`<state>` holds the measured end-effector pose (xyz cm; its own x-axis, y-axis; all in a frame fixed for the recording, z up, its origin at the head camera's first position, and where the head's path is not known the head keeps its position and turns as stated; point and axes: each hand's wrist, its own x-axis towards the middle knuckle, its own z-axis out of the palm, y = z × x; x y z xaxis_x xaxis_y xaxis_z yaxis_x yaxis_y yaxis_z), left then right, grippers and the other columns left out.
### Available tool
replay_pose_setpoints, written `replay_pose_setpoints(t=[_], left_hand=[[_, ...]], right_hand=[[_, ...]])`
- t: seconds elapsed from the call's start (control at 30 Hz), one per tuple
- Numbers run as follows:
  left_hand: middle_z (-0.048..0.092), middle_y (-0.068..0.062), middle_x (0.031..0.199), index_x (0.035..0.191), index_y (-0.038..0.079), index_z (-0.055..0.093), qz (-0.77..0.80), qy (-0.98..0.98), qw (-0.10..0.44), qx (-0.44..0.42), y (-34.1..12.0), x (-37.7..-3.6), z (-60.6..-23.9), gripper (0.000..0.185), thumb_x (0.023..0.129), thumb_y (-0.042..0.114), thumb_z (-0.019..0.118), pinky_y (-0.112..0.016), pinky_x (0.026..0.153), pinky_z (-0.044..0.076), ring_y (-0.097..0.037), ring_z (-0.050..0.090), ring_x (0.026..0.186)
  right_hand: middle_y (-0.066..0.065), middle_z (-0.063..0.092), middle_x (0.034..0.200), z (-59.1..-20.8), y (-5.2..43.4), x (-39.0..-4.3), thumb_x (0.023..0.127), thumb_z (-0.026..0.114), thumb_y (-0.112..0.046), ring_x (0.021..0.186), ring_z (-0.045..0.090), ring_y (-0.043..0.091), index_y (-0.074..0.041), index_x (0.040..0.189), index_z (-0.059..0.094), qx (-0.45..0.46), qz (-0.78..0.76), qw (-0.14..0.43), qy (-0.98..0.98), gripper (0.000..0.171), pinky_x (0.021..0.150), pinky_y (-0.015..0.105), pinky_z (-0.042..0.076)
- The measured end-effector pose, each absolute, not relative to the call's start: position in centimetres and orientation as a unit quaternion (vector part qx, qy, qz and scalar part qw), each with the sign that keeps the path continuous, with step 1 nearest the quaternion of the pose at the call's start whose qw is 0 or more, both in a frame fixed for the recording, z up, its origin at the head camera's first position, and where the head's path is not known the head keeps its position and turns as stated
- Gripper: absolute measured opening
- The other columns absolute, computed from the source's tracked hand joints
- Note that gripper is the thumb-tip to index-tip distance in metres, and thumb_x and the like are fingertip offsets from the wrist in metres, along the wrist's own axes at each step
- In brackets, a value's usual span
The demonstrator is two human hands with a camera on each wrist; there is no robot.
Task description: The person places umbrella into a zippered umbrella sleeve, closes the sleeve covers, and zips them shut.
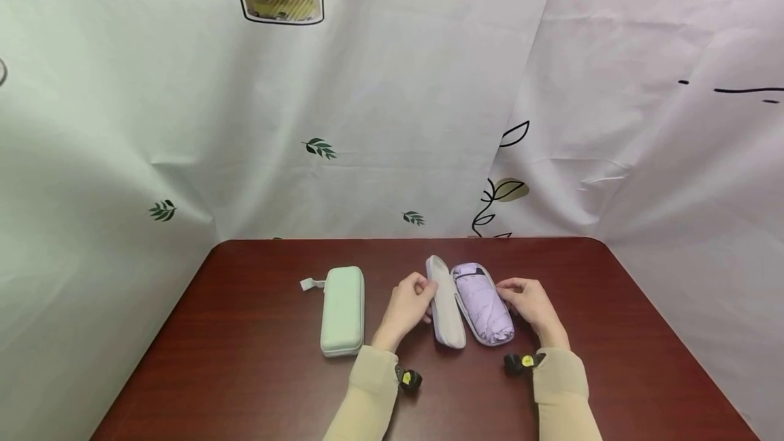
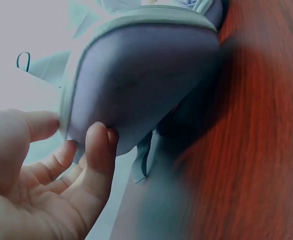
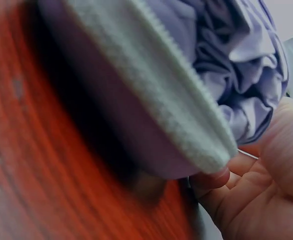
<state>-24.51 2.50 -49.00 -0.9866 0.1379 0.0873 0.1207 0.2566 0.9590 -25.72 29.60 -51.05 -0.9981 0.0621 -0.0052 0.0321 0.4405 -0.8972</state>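
A lilac zip case lies open mid-table. Its lid (image 1: 445, 305) stands on edge, and its base (image 1: 471, 315) holds a folded lilac umbrella (image 1: 485, 299). My left hand (image 1: 422, 291) pinches the lid's rim; in the left wrist view the thumb and a fingertip (image 2: 99, 142) sit against the lid's grey-lilac shell (image 2: 141, 75). My right hand (image 1: 508, 288) grips the base's right side. Seen from the right wrist, its fingers (image 3: 211, 180) curl under the zipper rim (image 3: 176, 110), beside the umbrella's crumpled fabric (image 3: 236, 65).
A closed mint-green case (image 1: 341, 310) with a small loop lies left of my left hand. The dark red table (image 1: 245, 373) has rounded far corners. A white curtain (image 1: 392, 121) printed with leaves hangs behind and at both sides.
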Motion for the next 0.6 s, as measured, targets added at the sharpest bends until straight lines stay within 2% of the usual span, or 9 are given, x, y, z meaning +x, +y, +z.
replay_pose_setpoints(t=[0.1, 0.17, 0.3, 0.37, 0.47, 0.6], left_hand=[[0.058, -0.005, 0.073, 0.094, 0.006, 0.055, 0.622, 0.778, 0.012, 0.089, 2.8, -24.5, -49.4, 0.024, 0.097, 0.029, 0.061, -0.039, 0.05, 0.054, -0.018, 0.06, 0.048], [0.061, -0.006, 0.084, 0.103, 0.005, 0.054, 0.63, 0.772, 0.014, 0.089, 3.2, -24.5, -49.5, 0.027, 0.098, 0.031, 0.059, -0.038, 0.054, 0.055, -0.017, 0.061, 0.054], [0.061, -0.012, 0.115, 0.131, 0.004, 0.046, 0.641, 0.762, 0.026, 0.089, 4.3, -24.5, -49.8, 0.046, 0.099, 0.035, 0.056, -0.035, 0.067, 0.055, -0.016, 0.066, 0.082], [0.058, -0.013, 0.126, 0.14, 0.005, 0.04, 0.644, 0.76, 0.03, 0.087, 4.8, -24.5, -49.9, 0.054, 0.099, 0.037, 0.055, -0.034, 0.073, 0.055, -0.018, 0.065, 0.096], [0.052, -0.014, 0.137, 0.147, 0.008, 0.035, 0.661, 0.745, 0.051, 0.077, 5.4, -24.4, -50.0, 0.06, 0.1, 0.04, 0.053, -0.036, 0.076, 0.054, -0.022, 0.061, 0.108], [0.048, -0.013, 0.14, 0.149, 0.012, 0.034, 0.694, 0.714, 0.081, 0.051, 6.3, -24.2, -50.0, 0.061, 0.099, 0.043, 0.052, -0.037, 0.074, 0.053, -0.024, 0.058, 0.11]], right_hand=[[0.005, 0.063, 0.073, -51.1, 29.4, -25.7, 0.09, 0.066, -0.005, 0.059, 0.054, 0.015, 0.007, 0.101, 0.069, -0.031, 0.526, 0.017, -0.85, 0.017, 0.052, 0.028, 0.045], [0.005, 0.063, 0.072, -51.1, 29.4, -25.7, 0.09, 0.066, -0.004, 0.058, 0.054, 0.014, 0.008, 0.101, 0.068, -0.031, 0.526, 0.018, -0.85, 0.017, 0.052, 0.028, 0.045], [0.005, 0.064, 0.073, -51.1, 29.4, -25.7, 0.089, 0.066, -0.004, 0.058, 0.055, 0.014, 0.009, 0.101, 0.068, -0.033, 0.528, 0.023, -0.848, 0.017, 0.052, 0.028, 0.046], [0.005, 0.065, 0.074, -51.1, 29.4, -25.7, 0.089, 0.066, -0.003, 0.059, 0.056, 0.014, 0.009, 0.101, 0.068, -0.03, 0.529, 0.024, -0.848, 0.017, 0.053, 0.028, 0.047], [0.006, 0.065, 0.075, -51.2, 29.4, -25.8, 0.089, 0.066, -0.003, 0.06, 0.057, 0.015, 0.009, 0.101, 0.068, -0.028, 0.527, 0.026, -0.849, 0.017, 0.054, 0.028, 0.047], [0.006, 0.065, 0.075, -51.2, 29.3, -25.7, 0.089, 0.066, -0.003, 0.06, 0.057, 0.015, 0.01, 0.101, 0.068, -0.027, 0.526, 0.024, -0.85, 0.017, 0.054, 0.028, 0.048]])
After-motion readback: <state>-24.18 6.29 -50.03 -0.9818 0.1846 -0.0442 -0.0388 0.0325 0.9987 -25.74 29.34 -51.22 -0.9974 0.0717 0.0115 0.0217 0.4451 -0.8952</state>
